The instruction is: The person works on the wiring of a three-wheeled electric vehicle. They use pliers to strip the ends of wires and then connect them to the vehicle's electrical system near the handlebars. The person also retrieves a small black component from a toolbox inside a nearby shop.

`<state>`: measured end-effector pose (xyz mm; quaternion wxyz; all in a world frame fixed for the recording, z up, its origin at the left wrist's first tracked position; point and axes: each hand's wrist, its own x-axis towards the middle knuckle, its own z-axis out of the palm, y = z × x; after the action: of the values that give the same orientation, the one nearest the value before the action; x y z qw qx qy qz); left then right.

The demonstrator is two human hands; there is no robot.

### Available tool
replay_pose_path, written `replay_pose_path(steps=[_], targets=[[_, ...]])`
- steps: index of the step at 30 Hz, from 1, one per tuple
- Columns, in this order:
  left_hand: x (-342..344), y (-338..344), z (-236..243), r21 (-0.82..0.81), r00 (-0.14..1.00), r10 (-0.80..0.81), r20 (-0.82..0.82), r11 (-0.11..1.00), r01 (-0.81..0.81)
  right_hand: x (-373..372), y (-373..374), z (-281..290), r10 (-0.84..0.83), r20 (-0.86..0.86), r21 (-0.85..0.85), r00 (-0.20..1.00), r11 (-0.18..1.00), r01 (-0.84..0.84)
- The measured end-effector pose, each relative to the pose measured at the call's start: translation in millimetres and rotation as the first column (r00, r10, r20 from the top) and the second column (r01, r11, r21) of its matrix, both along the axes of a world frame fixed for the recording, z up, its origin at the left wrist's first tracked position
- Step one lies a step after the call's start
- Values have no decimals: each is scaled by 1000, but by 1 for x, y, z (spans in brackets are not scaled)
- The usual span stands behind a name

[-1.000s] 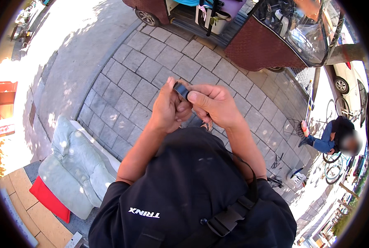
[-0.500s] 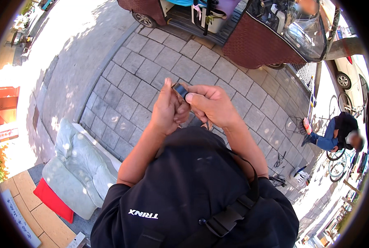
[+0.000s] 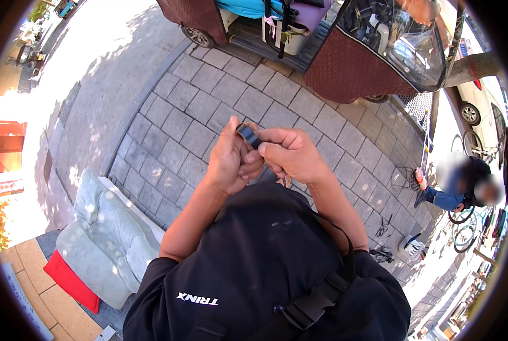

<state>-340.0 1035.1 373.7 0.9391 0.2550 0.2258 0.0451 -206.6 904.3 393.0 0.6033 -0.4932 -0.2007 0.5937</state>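
Both hands meet in front of my chest around a small black roll that looks like tape [image 3: 248,136]. My left hand [image 3: 229,162] grips it from the left, thumb raised along its upper end and the other fingers curled below. From the right, my right hand [image 3: 295,153] pinches its lower end between thumb and bent forefinger. Fingers cover part of the roll, and I cannot make out a loose end.
Grey paving [image 3: 186,122] lies beneath my hands. A three-wheeled vehicle with maroon quilted covers [image 3: 356,68] stands ahead. A pale green cushion [image 3: 103,238] and red cushion [image 3: 72,281] lie at left. At right sits a person [image 3: 456,184] near bicycles [image 3: 464,230].
The black roll has tilted slightly and sits a little lower in view, still in both hands. My hands have shifted down a little with it.
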Motion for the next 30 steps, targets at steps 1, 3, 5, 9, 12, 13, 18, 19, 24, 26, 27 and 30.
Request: replay_pose_path(steps=[1, 3, 5, 9, 12, 13, 18, 19, 24, 26, 27, 30], targets=[[0, 0, 2, -26, 1000, 3, -1, 1000, -3, 0, 1, 0, -4, -7, -8, 1000, 1000, 4], [-1, 0, 5, -83, 1000, 8, -8, 996, -9, 0, 3, -4, -8, 2, 5, 1000, 1000, 8], [2, 4, 5, -85, 1000, -14, -2, 996, 14, -1, 4, -5, -33, -1, 12, 999, 999, 33], [-1, 8, -20, 431, 993, -24, -119, 900, 74, -12, -5, -2, -98, -31, -42, 995, 994, 96], [-3, 8, -14, 532, 991, 92, -97, 846, -27, -2, 7, -7, -61, -21, -31, 998, 998, 61], [-4, 6, -14, 600, 991, 107, -82, 799, -37, -3, 8, -6, -50, -8, -45, 999, 998, 50], [-5, -1, -22, 435, 991, 130, -37, 895, -101, -2, 2, 4, 69, 48, -13, 996, 998, -69], [-2, 0, -22, 422, 990, 137, -33, 900, -111, -1, 1, 2, 61, 71, -6, 996, 998, -61], [8, 0, -7, 297, 989, 132, -71, 949, -106, 1, 1, -5, 11, 38, 42, 999, 999, -12], [7, 0, -5, 176, 995, 71, -65, 983, -59, -2, 0, -1, -22, -33, 41, 999, 999, 23], [9, 0, -4, 189, 995, 68, -79, 981, -52, -3, -2, 1, -36, -41, 15, 999, 999, 36], [6, -3, -6, 324, 999, 44, -6, 945, -40, -1, -2, 8, -63, -12, -21, 998, 998, 63]])
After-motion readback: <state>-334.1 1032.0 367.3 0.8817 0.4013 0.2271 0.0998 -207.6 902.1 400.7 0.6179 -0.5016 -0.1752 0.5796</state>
